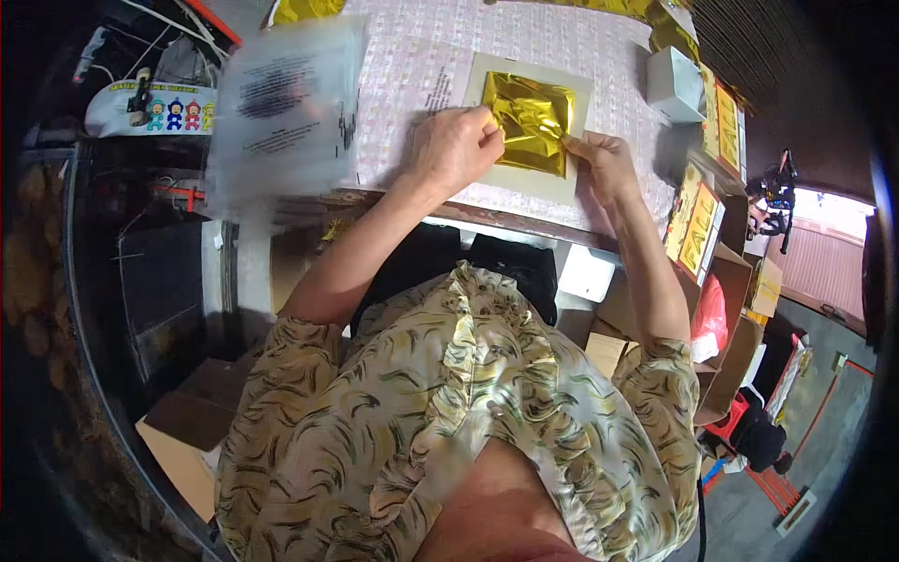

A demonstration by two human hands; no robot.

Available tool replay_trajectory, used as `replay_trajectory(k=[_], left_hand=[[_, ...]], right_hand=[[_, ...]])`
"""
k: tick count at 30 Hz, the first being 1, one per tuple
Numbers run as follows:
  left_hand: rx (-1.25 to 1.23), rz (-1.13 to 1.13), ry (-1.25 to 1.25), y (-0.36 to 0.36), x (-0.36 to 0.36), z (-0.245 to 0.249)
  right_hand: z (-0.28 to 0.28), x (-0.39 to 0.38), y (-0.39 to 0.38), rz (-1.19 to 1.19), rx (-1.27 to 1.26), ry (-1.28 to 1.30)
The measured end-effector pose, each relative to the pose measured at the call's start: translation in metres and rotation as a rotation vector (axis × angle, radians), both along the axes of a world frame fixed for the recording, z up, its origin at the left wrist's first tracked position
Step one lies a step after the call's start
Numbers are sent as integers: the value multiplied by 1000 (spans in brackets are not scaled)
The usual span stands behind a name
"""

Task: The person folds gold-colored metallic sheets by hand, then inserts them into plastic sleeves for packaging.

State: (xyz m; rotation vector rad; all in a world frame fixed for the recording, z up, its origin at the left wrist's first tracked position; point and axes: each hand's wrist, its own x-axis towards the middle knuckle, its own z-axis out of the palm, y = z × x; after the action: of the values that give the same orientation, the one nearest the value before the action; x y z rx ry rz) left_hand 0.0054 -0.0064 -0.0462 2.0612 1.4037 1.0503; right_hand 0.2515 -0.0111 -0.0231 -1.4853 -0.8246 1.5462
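Observation:
A shiny gold foil piece (529,117), square and wrinkled, lies over a beige square board (524,184) on the table. My left hand (457,148) is closed in a pinch at the foil's left edge. At the opposite edge, my right hand (604,161) pinches the foil between thumb and finger. Wrinkles run across the foil between the two hands. To the left lies a stack of clear plastic bags (281,112) with dark printed text.
A pink-and-white patterned cloth (403,56) covers the table. At the right stand a white box (674,84) and yellow boxes marked "FALL" (695,225). More gold foil (309,9) lies along the far edge. Cardboard boxes (192,421) sit below.

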Motion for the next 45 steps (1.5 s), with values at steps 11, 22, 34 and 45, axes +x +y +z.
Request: replay_trajectory(k=[11, 22, 34, 45], left_hand=[[-378, -417, -374, -64, -4, 33], [-729, -830, -2000, -6, 30, 11], [-1037, -811, -2139, -22, 8, 11], [-780, -813, -2154, -8, 8, -9]], right_hand=[[-3, 31, -4, -81, 156, 234], [44, 17, -39, 55, 226, 211], [37, 17, -52, 14, 233, 246], [24, -1, -50, 71, 246, 35]])
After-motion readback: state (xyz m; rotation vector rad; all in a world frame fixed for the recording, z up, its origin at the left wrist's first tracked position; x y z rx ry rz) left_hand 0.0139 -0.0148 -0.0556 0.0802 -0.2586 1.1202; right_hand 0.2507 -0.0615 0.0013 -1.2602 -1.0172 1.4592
